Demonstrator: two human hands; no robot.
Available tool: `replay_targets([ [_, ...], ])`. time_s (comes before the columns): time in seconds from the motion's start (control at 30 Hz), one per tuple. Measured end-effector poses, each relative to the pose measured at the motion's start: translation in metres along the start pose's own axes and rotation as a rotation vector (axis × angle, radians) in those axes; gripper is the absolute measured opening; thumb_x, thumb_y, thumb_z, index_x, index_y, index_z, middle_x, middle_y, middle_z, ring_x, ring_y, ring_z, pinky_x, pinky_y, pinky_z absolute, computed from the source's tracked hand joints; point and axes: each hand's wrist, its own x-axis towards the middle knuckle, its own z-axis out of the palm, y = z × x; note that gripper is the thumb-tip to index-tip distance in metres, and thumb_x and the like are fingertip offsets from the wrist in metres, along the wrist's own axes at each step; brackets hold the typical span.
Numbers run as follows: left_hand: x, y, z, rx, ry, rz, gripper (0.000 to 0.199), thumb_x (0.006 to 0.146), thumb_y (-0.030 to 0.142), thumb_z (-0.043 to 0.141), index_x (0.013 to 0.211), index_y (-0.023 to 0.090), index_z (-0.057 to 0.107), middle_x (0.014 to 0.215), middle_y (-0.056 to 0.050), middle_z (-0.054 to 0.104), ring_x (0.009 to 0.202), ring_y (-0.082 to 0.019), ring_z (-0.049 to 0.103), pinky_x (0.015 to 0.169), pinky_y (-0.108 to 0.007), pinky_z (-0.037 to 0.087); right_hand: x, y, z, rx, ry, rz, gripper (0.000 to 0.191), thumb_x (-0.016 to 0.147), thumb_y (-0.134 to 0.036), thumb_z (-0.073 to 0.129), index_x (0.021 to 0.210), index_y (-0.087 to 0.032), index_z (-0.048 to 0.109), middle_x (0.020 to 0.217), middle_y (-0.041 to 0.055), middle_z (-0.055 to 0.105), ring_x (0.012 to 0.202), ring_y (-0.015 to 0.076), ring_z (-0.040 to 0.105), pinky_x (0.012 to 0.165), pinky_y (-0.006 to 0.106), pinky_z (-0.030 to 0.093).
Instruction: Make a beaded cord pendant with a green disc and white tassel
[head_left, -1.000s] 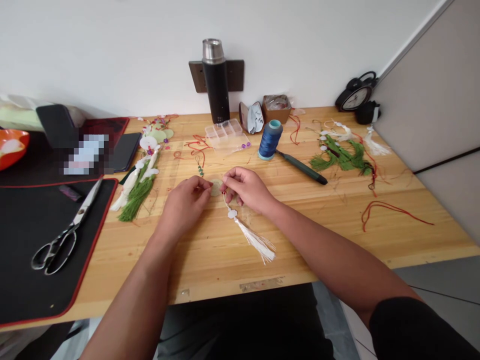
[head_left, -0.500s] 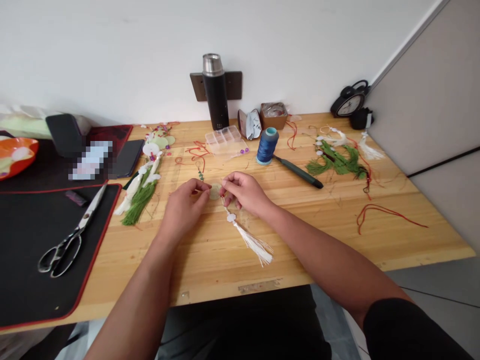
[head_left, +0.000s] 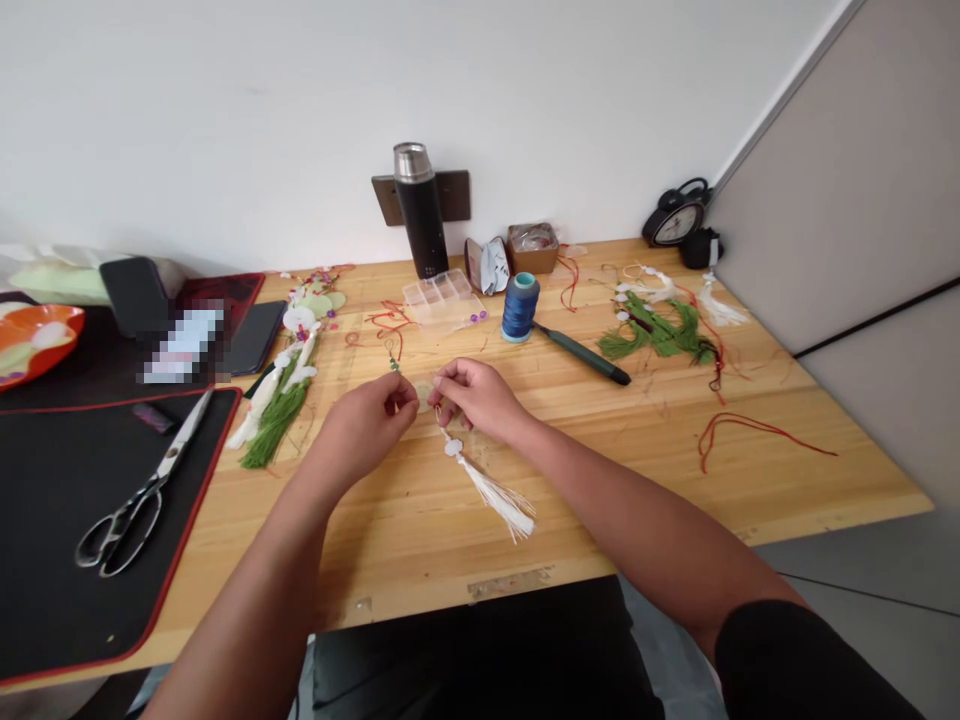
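Well, a wooden workbench fills the view, with a black, red-edged mat at its left end carrying steel scissors. Toward the back stand a steel-capped flask, a blue thread spool and a clear compartment box. Green-and-white tassels lie to either side, and a loose red cord curls at the right.

At the centre front, a pale disc pendant sits between the person's hands, its cord running down to a small white knot and a white tassel that trails over the wood. The silky tassel looks light and limp, while the smooth disc looks hard and perhaps brittle, so its rim or the cord above the knot would be the surest hold. The right hand is closed in a pinch on the cord by the disc. The left hand is curled, fingertips by the disc's other side, but what they grip cannot be told.
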Motion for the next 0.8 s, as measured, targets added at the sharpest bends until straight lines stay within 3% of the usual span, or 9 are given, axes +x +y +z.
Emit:
replay_targets([
  [0.13,0.006,0.006,-0.009,0.08,-0.085,0.021,0.016,0.09,0.04,0.06,0.086,0.026,0.066,0.077,-0.002,0.073,0.07,-0.023,0.065,0.065,-0.034,0.041,0.0,0.0,0.0,-0.003,-0.001,-0.001,0.015,0.105,-0.018,0.065,0.091,-0.021,0.06,0.085,-0.0013,0.077,0.055,0.0091,0.071,0.036,0.014,0.038],
  [0.27,0.012,0.006,-0.001,0.035,-0.125,-0.005,0.016,0.089,0.039,0.06,0.088,0.026,0.069,0.08,-0.002,0.075,0.073,-0.023,0.067,0.067,-0.034,0.043,0.002,0.004,0.0,-0.019,-0.004,-0.023,0.016,0.106,-0.017,0.063,0.091,-0.021,0.06,0.081,-0.0027,0.074,0.054,0.0094,0.071,0.035,0.015,0.038],
  [0.43,0.011,-0.002,0.012,-0.072,-0.079,0.035,0.021,0.091,0.043,0.059,0.085,0.025,0.067,0.076,-0.001,0.072,0.069,-0.02,0.063,0.067,-0.032,0.044,0.004,0.006,0.0,-0.029,0.004,-0.03,0.015,0.105,-0.017,0.064,0.092,-0.021,0.06,0.081,-0.003,0.073,0.054,0.0095,0.071,0.035,0.015,0.038],
  [0.8,0.005,-0.006,0.007,-0.149,0.056,0.052,0.018,0.092,0.042,0.061,0.09,0.024,0.067,0.079,0.0,0.071,0.072,-0.018,0.062,0.069,-0.031,0.046,0.0,0.001,0.0,-0.047,0.012,-0.012,0.015,0.105,-0.017,0.063,0.091,-0.021,0.061,0.085,-0.002,0.075,0.055,0.0088,0.071,0.035,0.014,0.038],
])
